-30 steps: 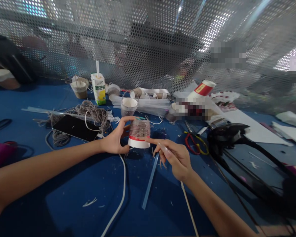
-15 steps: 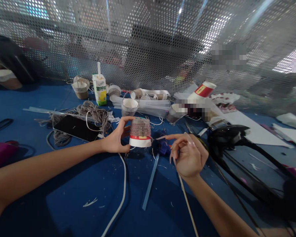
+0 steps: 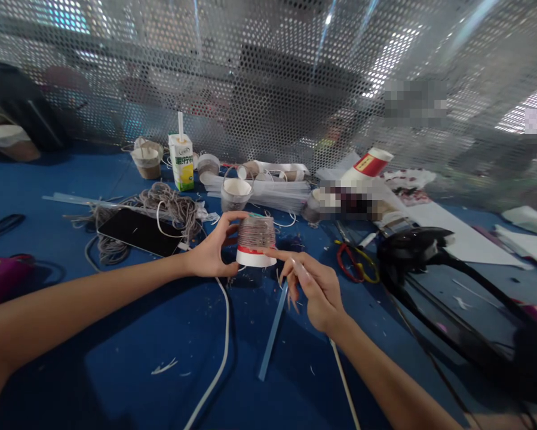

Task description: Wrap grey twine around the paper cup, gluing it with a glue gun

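Cord-wrapped cup held between two hands over a blue bench

A paper cup (image 3: 256, 233), wound with grey cord above a red band and white rim, is held mouth down at the centre, its long axis close to upright. The left hand (image 3: 211, 252) is clamped on it from the left, fingers over the narrow top, thumb by the rim. The cup lies ahead and to the left of the right hand (image 3: 324, 289), whose index finger reaches the red band; its other fingers curl loosely, apart, gripping nothing I can see. The left hand is the nearer.

Below the right hand, a translucent strip (image 3: 273, 334) lies on the bench (image 3: 134, 346). Just beyond the cup, a small handled pot (image 3: 236, 202) stands mouth up, its pale inside showing. Farther left are a drink carton (image 3: 181, 164) with a straw (image 3: 180, 125) in it and another pot (image 3: 148, 167), its contents too small to tell.
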Tool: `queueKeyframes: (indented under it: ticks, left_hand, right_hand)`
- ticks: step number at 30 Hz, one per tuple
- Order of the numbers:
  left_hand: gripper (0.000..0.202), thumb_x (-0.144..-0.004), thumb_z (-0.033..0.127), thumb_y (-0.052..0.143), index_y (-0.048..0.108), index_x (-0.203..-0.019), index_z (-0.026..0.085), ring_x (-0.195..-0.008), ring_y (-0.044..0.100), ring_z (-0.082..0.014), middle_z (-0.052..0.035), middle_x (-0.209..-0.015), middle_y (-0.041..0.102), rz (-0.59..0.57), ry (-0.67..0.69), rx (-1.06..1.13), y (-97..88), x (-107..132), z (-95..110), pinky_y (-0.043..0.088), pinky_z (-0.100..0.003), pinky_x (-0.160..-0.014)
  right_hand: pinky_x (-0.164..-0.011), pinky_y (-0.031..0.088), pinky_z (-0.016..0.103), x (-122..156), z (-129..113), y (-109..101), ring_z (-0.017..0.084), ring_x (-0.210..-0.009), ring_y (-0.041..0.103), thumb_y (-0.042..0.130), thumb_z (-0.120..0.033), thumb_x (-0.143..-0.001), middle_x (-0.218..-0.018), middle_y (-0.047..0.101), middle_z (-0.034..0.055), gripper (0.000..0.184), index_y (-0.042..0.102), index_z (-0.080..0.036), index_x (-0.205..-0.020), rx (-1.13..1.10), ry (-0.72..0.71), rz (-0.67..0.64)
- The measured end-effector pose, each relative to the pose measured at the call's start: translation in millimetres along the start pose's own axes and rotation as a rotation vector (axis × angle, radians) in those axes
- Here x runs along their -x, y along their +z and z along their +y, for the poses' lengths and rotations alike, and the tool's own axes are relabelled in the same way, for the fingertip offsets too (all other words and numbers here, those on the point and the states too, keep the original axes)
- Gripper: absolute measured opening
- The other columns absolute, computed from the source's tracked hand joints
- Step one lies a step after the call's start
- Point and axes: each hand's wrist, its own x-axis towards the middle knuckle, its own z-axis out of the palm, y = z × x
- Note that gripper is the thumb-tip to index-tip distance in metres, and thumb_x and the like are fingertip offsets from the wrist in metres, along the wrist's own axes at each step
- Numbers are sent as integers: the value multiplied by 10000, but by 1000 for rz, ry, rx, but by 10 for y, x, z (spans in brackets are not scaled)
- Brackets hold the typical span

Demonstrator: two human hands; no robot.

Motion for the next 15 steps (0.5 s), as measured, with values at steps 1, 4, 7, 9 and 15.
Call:
queueKeyframes:
  ticks: [1, 4, 7, 9, 15]
  left_hand:
    - [751, -635, 76, 651, 286, -1261, 276, -1254, 516, -307, -111, -1289, 425, 5, -1, 3, 0, 2, -5, 478, -520, -1033]
    - [754, -639, 84, 658, 279, -1259, 282, -1234, 541, -309, -111, -1279, 446, 6, 7, 20, -2, 6, -25, 499, -521, -1011]
    - [753, -637, 97, 679, 285, -1253, 280, -1245, 542, -315, -123, -1320, 440, -4, 13, 37, -14, 5, -50, 498, -520, -1017]
    - [749, -643, 112, 698, 290, -1249, 278, -1262, 534, -318, -138, -1374, 411, -6, 18, 53, -25, 0, -61, 492, -519, -1023]
    - [731, -679, 110, 703, 268, -1239, 287, -1429, 353, -329, -173, -1531, 279, -93, 49, 82, -39, -31, -27, 342, -562, -1138]
  right_hand:
    - [-380, 386, 224, -1, 4, -3, 65, -376, 445, 407, -384, -980, -639, 626, -11, 344, 629, -196, -796, -14, -5, 36]
    - [-335, 362, 227, -8, 13, -9, 79, -338, 427, 421, -392, -968, -537, 602, -15, 380, 572, -200, -676, -90, -13, 188]
    - [-298, 325, 237, -22, 26, -8, 72, -311, 410, 447, -388, -943, -639, 682, 32, 385, 545, -192, -626, -144, 3, 341]
    - [-282, 286, 236, -37, 43, -12, 62, -297, 388, 454, -389, -930, -669, 689, 46, 389, 542, -186, -610, -145, -14, 435]
    - [-525, 529, 296, -126, 125, -111, 159, -645, 640, 611, -404, -853, -813, 620, 22, 192, 532, -247, -931, 12, -221, 518]
